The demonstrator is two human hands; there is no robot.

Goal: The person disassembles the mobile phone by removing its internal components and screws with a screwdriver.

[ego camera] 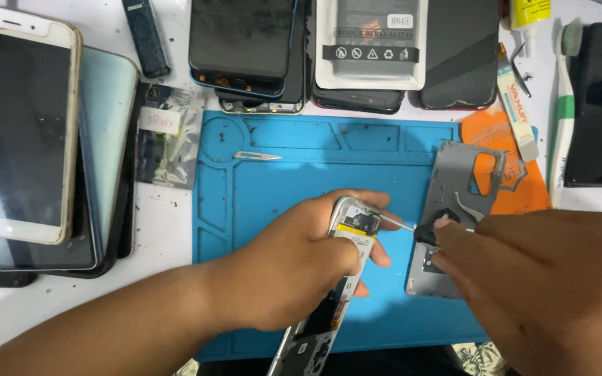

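Two hands: over the blue silicone work mat point(280, 188).
Left hand point(294, 268): clasping the opened silver-framed phone point(343, 278).
Right hand point(524, 278): pinching a thin black-handled screwdriver point(412, 228), tip on phone.

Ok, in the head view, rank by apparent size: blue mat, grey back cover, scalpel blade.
1. blue mat
2. grey back cover, partly hidden by the right hand
3. scalpel blade

Stacked phones point(19, 132), scalpel blade point(257, 156), toothbrush point(564, 111), orange card point(506, 163), foil bag point(168, 136).

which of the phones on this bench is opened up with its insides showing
The phone in the left hand, over the blue mat: its back is off, battery exposed. The other phones lie closed around the mat.
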